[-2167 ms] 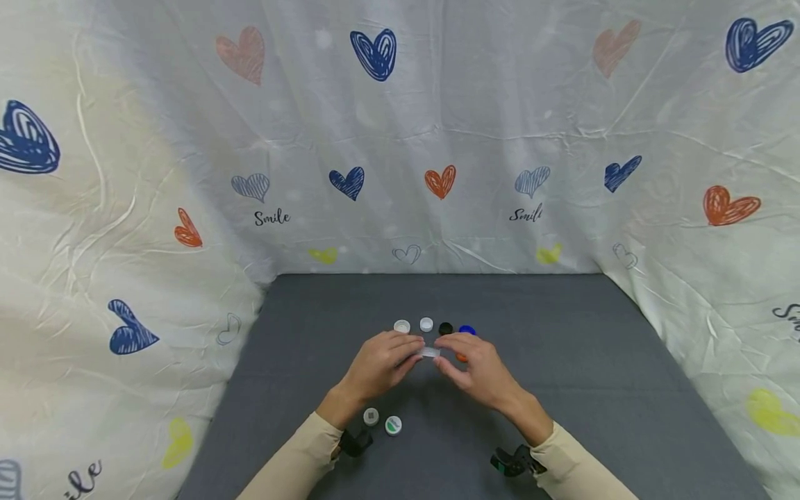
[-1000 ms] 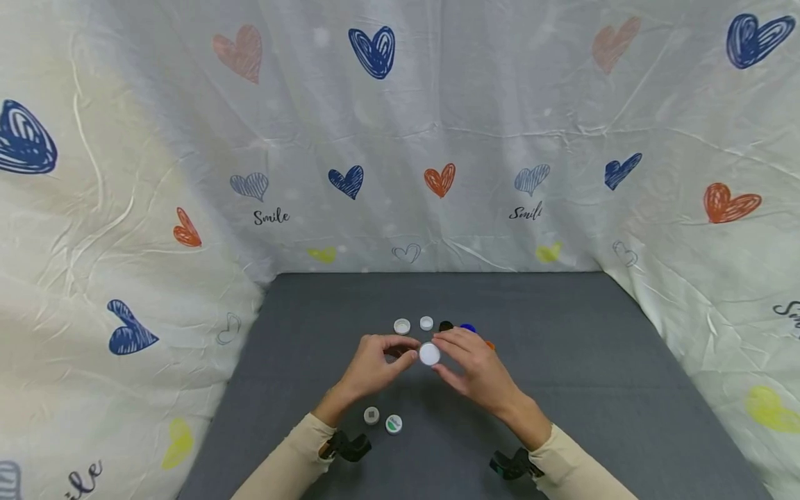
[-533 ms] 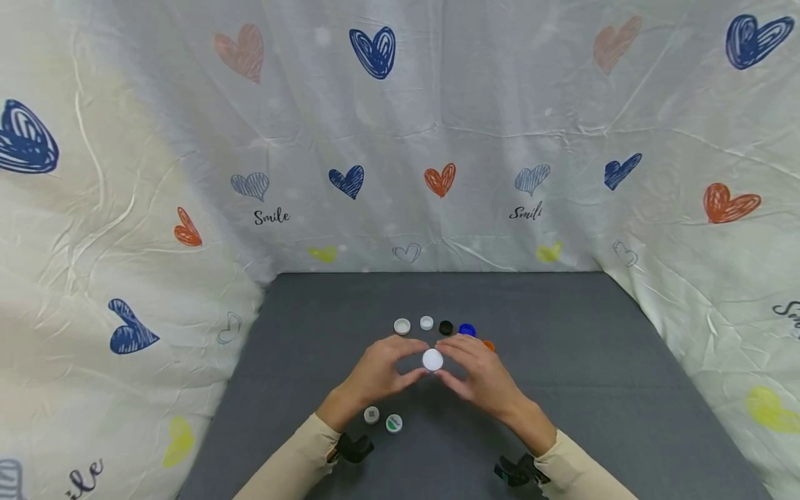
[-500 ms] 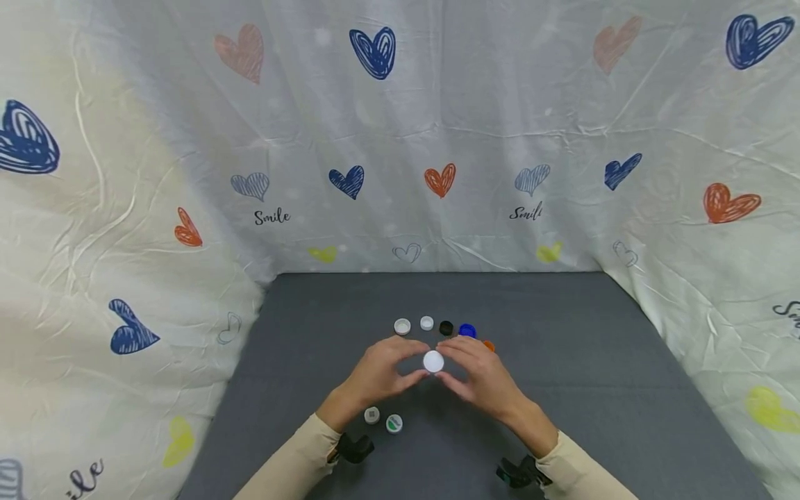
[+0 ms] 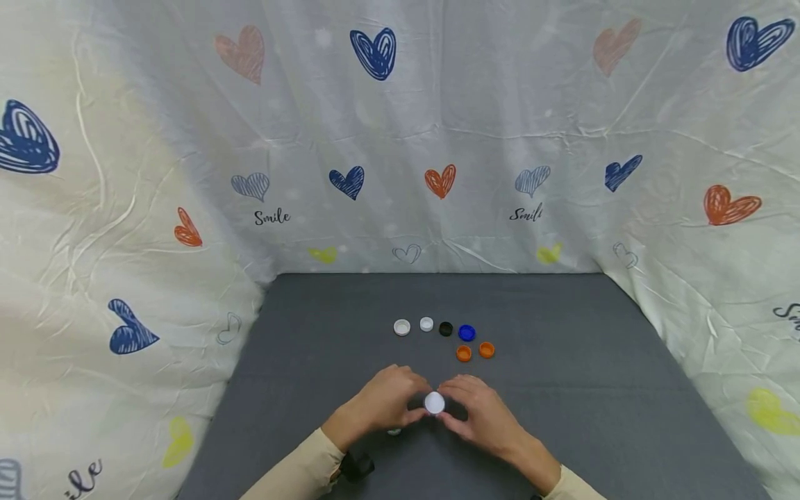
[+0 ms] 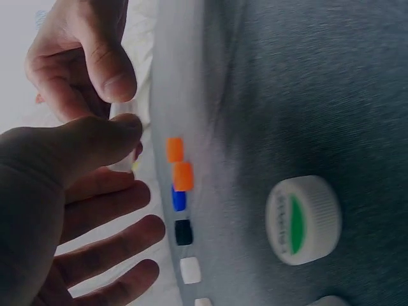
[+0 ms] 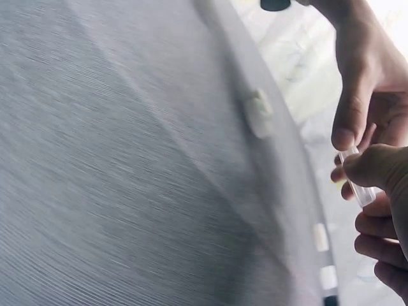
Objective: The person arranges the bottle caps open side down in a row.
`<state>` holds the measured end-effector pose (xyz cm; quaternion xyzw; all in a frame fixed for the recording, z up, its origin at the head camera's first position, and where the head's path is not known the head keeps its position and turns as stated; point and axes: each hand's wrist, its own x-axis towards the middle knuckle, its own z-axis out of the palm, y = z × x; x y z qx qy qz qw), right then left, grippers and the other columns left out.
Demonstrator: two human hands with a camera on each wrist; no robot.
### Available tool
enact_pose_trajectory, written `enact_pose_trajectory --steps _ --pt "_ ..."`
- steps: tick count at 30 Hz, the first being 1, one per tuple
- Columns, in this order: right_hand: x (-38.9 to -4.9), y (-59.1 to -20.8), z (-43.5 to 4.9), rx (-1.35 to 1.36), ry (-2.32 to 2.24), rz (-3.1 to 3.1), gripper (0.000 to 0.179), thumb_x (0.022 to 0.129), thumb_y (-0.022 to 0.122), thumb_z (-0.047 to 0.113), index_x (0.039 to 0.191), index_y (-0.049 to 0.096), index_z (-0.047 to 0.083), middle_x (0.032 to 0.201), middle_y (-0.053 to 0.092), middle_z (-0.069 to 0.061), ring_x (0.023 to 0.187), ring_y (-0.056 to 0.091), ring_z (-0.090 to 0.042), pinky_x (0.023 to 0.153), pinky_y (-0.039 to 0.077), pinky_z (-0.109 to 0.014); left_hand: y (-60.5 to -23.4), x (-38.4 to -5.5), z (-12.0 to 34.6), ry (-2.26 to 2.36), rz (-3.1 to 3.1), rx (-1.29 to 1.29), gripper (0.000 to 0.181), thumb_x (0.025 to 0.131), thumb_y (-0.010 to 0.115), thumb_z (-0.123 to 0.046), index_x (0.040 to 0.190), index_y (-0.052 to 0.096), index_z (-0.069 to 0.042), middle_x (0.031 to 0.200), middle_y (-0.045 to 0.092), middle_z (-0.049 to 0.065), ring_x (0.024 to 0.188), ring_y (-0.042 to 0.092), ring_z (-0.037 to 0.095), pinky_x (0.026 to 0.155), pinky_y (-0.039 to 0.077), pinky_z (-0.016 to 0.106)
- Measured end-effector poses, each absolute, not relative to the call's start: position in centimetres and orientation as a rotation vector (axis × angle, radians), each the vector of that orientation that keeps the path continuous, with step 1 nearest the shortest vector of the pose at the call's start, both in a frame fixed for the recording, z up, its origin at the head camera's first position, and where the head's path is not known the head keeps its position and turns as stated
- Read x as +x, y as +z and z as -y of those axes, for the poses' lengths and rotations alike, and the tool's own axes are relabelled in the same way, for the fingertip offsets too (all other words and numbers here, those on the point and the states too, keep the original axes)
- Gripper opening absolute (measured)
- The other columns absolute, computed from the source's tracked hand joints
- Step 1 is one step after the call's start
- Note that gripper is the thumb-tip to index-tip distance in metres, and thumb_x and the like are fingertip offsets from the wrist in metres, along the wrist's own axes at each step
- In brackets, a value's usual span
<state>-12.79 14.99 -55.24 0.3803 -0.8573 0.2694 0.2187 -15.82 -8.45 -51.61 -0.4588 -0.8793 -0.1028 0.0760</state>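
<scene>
Both hands hold one translucent white round cap (image 5: pixel 434 403) between them, above the table near the middle. My left hand (image 5: pixel 391 399) pinches its left side with thumb and forefinger; the other fingers spread loosely in the left wrist view. My right hand (image 5: pixel 484 417) pinches the opposite side. Seen edge-on in the right wrist view, the held cap (image 7: pixel 360 182) is shallow and clear-walled. Below my left hand sits a white ribbed cap (image 6: pixel 304 220) with a green mark on top, mostly hidden by that hand in the head view.
Beyond the hands, a curved row has a larger white cap (image 5: pixel 402 327), a smaller white cap (image 5: pixel 426 324), a black cap (image 5: pixel 446 329) and a blue cap (image 5: pixel 467 333). Two orange caps, one left (image 5: pixel 463 353) and one right (image 5: pixel 487 350), lie nearer. A heart-print cloth (image 5: pixel 400 139) surrounds the grey table (image 5: pixel 562 333).
The held cap has turned from edge-on to showing its round face. Both hands have drawn it toward the body, uncovering the orange caps and covering the two near white caps.
</scene>
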Motion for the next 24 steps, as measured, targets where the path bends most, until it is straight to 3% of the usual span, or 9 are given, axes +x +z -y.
enact_pose_trajectory --steps 6,11,24 --pt "-11.5 -57.1 -14.3 1.018 0.733 2.439 0.033 0.079 0.086 0.031 0.105 0.074 0.016 0.106 0.071 0.006 0.102 0.066 -0.012 0.09 0.055 -0.038 -52.6 -15.1 8.2 -0.13 2.699 -1.403 0.019 0.08 0.082 -0.045 0.09 0.076 -0.03 0.088 0.072 -0.017 0.079 0.063 0.007 0.065 0.046 0.029" --pt "-10.8 -58.0 -13.7 1.013 0.714 2.518 0.032 0.079 0.085 0.032 0.105 0.074 0.017 0.105 0.07 0.008 0.101 0.064 -0.01 0.091 0.054 -0.039 -53.5 -14.5 8.3 0.042 2.7 -1.407 0.021 0.079 0.082 -0.049 0.085 0.074 -0.031 0.082 0.069 -0.016 0.077 0.062 0.008 0.065 0.046 0.03" --pt "-10.5 -58.9 -12.7 1.019 0.62 2.623 0.032 0.082 0.082 0.037 0.103 0.077 0.013 0.117 0.068 0.0 0.106 0.062 -0.015 0.094 0.052 -0.041 -54.8 -13.1 8.5 0.159 2.692 -1.379 0.02 0.08 0.082 -0.043 0.086 0.075 -0.025 0.084 0.069 -0.012 0.072 0.058 0.011 0.067 0.052 0.028"
